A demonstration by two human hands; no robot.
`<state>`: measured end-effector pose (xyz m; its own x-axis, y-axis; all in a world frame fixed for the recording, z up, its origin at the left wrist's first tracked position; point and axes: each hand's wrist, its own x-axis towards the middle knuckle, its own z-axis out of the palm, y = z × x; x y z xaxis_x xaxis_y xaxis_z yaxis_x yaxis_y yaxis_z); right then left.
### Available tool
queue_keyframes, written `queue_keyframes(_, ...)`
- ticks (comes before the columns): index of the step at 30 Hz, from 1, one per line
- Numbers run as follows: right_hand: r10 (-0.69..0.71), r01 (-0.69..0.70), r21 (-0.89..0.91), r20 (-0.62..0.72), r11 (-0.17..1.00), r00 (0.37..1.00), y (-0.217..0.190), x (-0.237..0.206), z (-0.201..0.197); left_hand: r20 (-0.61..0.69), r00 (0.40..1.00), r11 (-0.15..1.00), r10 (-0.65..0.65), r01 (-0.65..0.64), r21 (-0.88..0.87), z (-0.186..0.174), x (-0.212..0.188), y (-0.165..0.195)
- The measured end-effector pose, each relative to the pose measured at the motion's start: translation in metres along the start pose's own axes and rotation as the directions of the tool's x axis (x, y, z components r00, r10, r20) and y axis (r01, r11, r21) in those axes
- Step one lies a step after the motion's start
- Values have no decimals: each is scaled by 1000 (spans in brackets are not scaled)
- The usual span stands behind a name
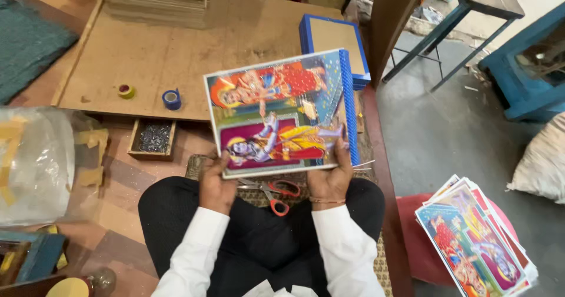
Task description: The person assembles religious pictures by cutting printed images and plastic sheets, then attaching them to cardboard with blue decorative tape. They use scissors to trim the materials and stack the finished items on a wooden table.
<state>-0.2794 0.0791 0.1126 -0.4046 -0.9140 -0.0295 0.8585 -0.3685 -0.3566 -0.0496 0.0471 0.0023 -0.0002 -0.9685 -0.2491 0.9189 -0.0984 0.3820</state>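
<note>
A glossy colourful picture print (276, 111) lies on a blue-edged frame (351, 111), and I hold both up over my lap. My left hand (215, 182) grips the lower left edge, thumb on top. At the lower right corner, my right hand (331, 176) has its fingers curled up the right side. Red-handled scissors (276, 194) rest on the woven mat just under the frame, between my hands.
A blue frame stack (332, 38) sits behind on a brown board (176, 50) with a blue tape roll (171, 98) and a yellow-red roll (125, 90). A small box of tacks (153, 138) is left, more prints (477, 244) right, a plastic bag (32, 161) far left.
</note>
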Motion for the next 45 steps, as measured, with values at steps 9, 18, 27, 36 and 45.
queue_keyframes(9, -194, 375, -480, 384, 793, 903, -22, 31, -11, 649, 576, -106, 497, -702, 704, 87, -20, 58)
queue_keyframes(18, 157, 212, -817, 343, 536, 926, -1, 75, -30, 559, 777, 553, 289, -612, 565, 106, 39, 42)
queue_keyframes(27, -121, 249, -771, 221, 586, 968, 32, 56, -30, 433, 866, 596, 251, -491, 636, 85, 29, 37)
queue_keyframes(36, -247, 308, -803, 206, 511, 947, 26, 66, -61, 334, 876, 647, 347, -481, 592, 85, 20, 24)
queue_keyframes(45, -375, 647, -730, 675, -220, 635, 13, 10, -7, 317, 825, 516, 468, -547, 659, 84, 19, 19)
